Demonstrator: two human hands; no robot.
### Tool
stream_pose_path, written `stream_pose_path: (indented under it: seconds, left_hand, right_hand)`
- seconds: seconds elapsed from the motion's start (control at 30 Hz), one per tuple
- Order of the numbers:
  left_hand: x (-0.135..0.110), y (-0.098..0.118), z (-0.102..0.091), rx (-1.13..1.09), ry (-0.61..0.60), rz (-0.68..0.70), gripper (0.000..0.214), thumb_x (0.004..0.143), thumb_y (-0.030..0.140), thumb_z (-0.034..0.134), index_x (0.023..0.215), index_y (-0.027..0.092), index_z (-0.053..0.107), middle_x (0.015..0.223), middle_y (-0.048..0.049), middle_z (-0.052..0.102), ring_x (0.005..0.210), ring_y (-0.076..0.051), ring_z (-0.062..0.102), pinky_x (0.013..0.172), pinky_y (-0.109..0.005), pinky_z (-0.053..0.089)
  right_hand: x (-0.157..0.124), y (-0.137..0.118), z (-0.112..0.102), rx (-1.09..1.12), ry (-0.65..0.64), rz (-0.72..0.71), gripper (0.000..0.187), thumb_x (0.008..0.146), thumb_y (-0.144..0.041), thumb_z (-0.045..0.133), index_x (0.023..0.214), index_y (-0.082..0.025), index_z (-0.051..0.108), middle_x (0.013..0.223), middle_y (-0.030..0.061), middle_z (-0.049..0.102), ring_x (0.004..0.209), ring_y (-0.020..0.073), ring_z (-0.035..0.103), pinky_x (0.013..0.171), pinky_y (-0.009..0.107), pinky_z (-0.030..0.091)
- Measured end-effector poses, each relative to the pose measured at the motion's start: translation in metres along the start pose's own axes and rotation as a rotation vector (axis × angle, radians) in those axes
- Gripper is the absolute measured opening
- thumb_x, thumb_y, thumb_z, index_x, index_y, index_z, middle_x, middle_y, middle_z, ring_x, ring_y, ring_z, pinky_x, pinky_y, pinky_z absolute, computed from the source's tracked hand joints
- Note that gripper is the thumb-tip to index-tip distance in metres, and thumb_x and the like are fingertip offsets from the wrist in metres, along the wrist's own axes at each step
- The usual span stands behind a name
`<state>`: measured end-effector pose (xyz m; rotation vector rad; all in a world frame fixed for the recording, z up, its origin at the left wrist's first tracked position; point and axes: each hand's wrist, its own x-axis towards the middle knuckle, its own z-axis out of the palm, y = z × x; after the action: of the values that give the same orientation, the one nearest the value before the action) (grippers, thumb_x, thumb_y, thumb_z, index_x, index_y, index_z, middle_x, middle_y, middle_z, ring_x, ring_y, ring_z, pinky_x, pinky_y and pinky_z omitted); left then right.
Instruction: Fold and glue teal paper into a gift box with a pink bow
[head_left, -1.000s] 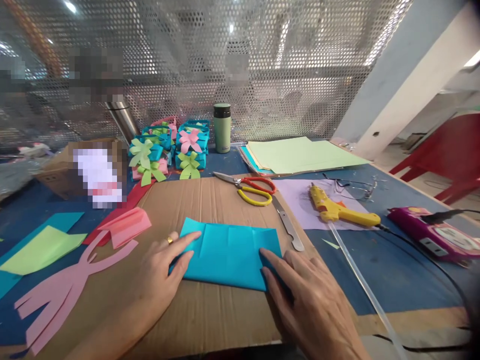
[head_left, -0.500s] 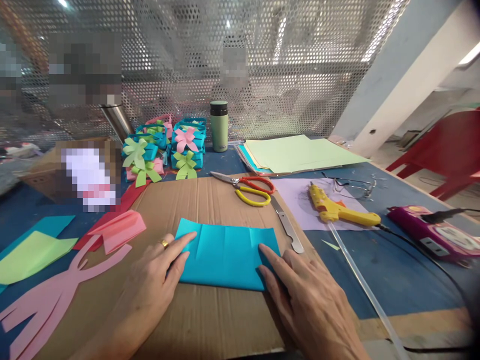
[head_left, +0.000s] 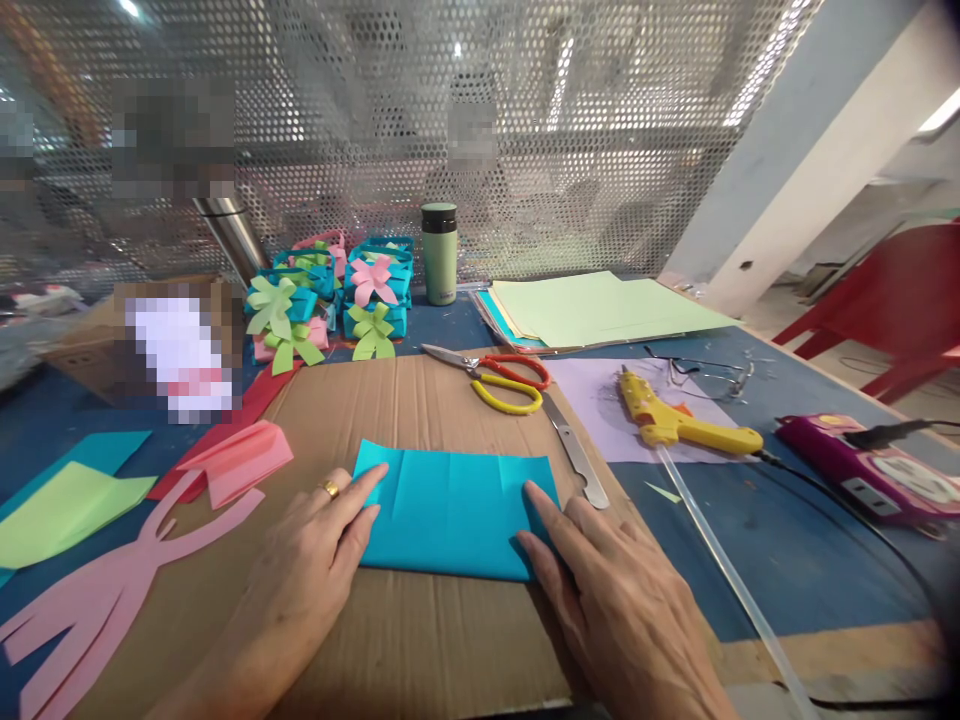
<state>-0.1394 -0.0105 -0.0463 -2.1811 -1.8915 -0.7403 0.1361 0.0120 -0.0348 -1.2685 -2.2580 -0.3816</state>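
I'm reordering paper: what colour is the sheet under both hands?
The sheet is turquoise blue, clearest in the head view.

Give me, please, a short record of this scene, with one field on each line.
Left hand: fingertips on the left end of the creased blue paper
Right hand: fingertips on its right end
Work surface: cardboard sheet
Cutting tool: scissors, one handle red, one yellow
Glue gun: yellow, lying at least partly on lilac paper
At the back: flower-trimmed paper crafts, green tumbler upright
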Motion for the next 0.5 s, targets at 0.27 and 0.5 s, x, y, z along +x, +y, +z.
stream_pose_path:
  seconds: [0.27,0.5]
  left_hand:
    - [0.003,-0.0005,0.003,0.042,-0.013,0.003,0.044,0.104,0.036,0.034,0.132,0.024,0.064,0.106,-0.008,0.071,0.077,-0.02,0.065,0.066,-0.031,0.05]
    - [0.0066,0.0044,-0.0027,0.049,-0.07,-0.009,0.043,0.103,0.031,0.033,0.132,0.021,0.064,0.106,-0.0086,0.07,0.075,-0.021,0.064,0.067,-0.033,0.05]
  right_hand:
    - [-0.0026,-0.002,0.0047,-0.053,-0.015,0.023,0.037,0.103,-0.036,0.043,0.123,-0.016,0.067,0.085,0.0072,0.068,0.074,0.0237,0.064,0.064,0.037,0.043]
    - [-0.0017,-0.0006,0.008,-0.126,0.022,-0.015,0.04,0.104,-0.039,0.039,0.12,-0.014,0.066,0.082,0.0067,0.067,0.066,0.0232,0.063,0.061,0.037,0.041]
